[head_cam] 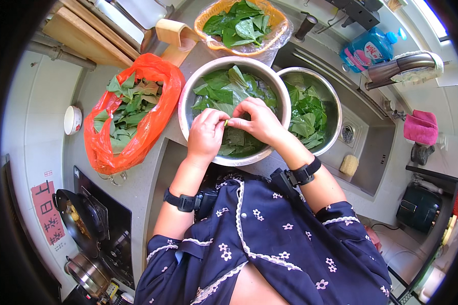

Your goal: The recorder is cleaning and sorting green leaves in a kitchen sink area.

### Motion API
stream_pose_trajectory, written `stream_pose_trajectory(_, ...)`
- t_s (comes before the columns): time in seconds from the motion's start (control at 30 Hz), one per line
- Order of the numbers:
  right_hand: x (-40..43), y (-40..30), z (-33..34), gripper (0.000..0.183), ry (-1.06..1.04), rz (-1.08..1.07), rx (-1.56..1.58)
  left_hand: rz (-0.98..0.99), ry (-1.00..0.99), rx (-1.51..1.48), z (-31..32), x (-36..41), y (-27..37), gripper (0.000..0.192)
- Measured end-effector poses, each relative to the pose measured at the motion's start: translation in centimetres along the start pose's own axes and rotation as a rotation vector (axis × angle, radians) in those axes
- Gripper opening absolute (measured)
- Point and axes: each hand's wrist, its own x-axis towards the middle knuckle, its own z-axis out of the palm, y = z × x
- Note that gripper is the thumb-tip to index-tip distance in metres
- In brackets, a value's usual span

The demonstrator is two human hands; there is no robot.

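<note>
Both my hands meet over a round metal basin (pixel 184 110) that holds green leaves (pixel 217 93) in water. My left hand (pixel 206 131) pinches one end of a short green stem (pixel 226 122) between thumb and fingertips. The thumb and forefinger of my right hand (pixel 257 121) close on the stem from the other side, so most of it is hidden. Beside this basin, to the right, a second metal basin (pixel 337 110) of wet leaves stands at the sink. An open red plastic bag (pixel 133 162) of leaves and stems lies to the left.
Behind the basin stands an orange plastic basket (pixel 202 23) lined with clear film and holding leaves. The sink (pixel 370 167) contains a sponge (pixel 349 165). A blue detergent bottle (pixel 366 49) is at the back right. A wok (pixel 74 217) sits on the hob (pixel 118 213) at left.
</note>
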Motion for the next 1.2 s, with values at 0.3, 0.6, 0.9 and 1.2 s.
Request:
stream_pose_trajectory(0.3,0.0,-0.6,-1.0,0.020,-0.076,0.146,0.298,-0.310,-0.101,-0.363,0.1,-0.2,-0.9,0.010)
stream_pose_trajectory(0.6,-0.3,-0.6,-1.2,0.019,-0.149,0.149,0.284,-0.523,-0.196,-0.727,0.0,-0.2,-1.1,0.010)
stream_pose_trajectory(0.9,-0.1,-1.4,-1.8,0.019,-0.151,0.138,0.220,-0.497,-0.296,-0.779,-0.6,0.4,-0.6,0.012)
stream_pose_trajectory(1.2,0.0,-2.5,-2.9,0.020,-0.144,0.114,0.115,-0.441,-0.309,-0.793,-0.6,0.9,-0.2,0.009)
